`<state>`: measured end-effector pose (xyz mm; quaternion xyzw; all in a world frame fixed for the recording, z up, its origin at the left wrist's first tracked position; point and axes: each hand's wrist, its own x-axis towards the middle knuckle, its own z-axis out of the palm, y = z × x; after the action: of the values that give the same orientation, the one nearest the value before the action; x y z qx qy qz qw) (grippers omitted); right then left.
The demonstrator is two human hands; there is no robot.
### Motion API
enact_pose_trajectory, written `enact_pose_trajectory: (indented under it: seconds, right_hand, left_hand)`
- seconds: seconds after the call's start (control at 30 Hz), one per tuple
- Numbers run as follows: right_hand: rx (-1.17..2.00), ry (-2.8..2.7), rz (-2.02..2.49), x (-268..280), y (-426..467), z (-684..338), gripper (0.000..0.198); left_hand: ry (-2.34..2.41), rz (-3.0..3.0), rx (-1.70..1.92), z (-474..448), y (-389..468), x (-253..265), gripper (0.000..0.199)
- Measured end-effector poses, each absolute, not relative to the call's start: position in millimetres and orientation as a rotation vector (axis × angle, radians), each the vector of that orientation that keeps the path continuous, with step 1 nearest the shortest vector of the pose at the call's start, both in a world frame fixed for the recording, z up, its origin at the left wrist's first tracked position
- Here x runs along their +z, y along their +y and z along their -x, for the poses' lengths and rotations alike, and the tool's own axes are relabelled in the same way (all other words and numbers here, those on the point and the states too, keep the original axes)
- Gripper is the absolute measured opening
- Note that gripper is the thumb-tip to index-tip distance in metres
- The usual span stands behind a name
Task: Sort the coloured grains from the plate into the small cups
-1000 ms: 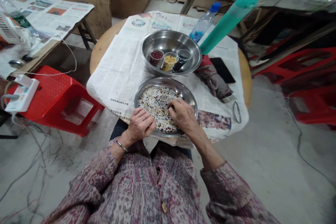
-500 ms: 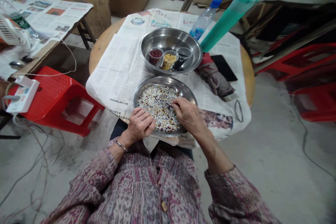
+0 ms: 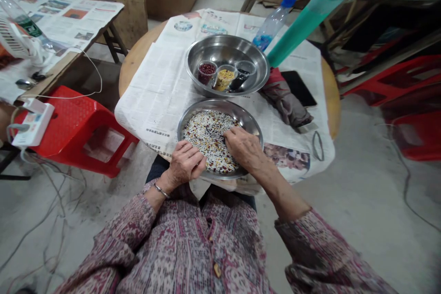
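Newspapered table (image 3: 155,87), hands (image 3: 220,156) in beans (image 3: 206,135)

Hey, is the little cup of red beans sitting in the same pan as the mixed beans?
No, the cup of red beans sits in the far pan, while the mixed beans fill the near pan.

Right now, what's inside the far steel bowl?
The far bowl holds three small cups: red beans, yellow grains, and a dark-filled one. The cups hide the bowl floor under them; the dark contents can't be identified.

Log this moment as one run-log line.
left hand: curled at pan rim | right hand: fingers in mixed beans | three cups in far bowl
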<state>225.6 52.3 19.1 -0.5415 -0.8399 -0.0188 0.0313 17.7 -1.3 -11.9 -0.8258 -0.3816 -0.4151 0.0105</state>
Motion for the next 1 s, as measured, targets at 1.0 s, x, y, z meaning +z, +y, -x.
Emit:
enact_pose_trajectory:
  seconds: [1.0]
  right_hand:
    - [0.276, -2.482, 1.405, 10.2, 45.4, -223.0, 0.024]
  left_hand:
    - [-1.202, 2.571, -1.266, -17.6, -1.6, -12.8, 0.029]
